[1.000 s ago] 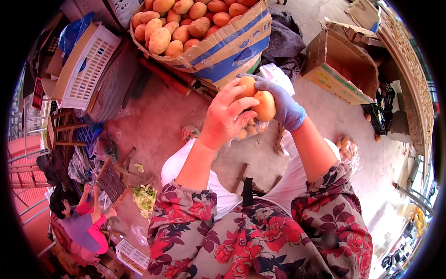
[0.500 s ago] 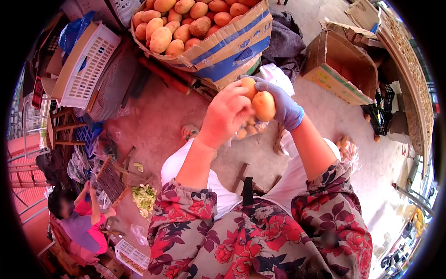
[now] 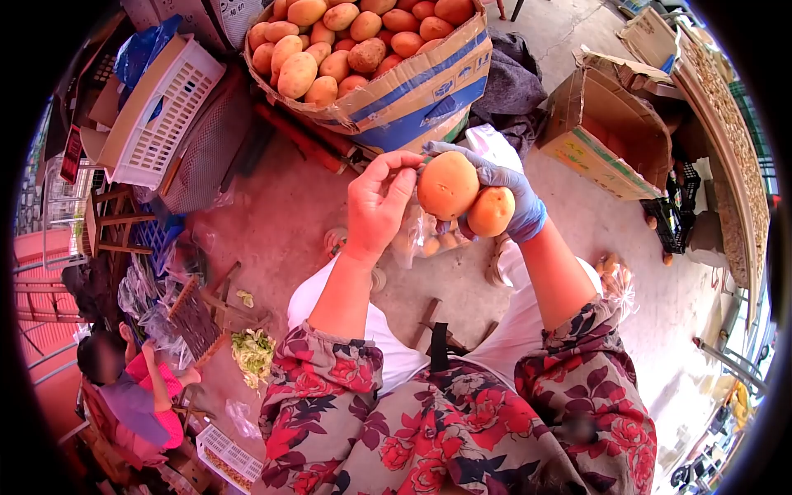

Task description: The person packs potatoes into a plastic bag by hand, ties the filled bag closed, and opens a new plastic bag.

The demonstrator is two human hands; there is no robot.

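Two potatoes, a larger one and a smaller one, rest in my gloved right hand, whose blue fingers wrap behind them. Just left of the larger potato is my bare left hand, its thumb and index finger pressed together; whatever they pinch is too small to make out. Below both hands, a clear plastic bag with several potatoes is partly hidden. A cardboard box heaped with potatoes stands beyond my hands.
An open cardboard box is at the right, beside a black crate. Another bag of potatoes lies near my right knee. White basket at upper left; a seated person and leafy scraps at lower left.
The larger potato now shows more fully in front of my right palm. My left hand has moved left, off the potatoes' front, and its fingers have closed into a pinch. The view has shifted slightly.
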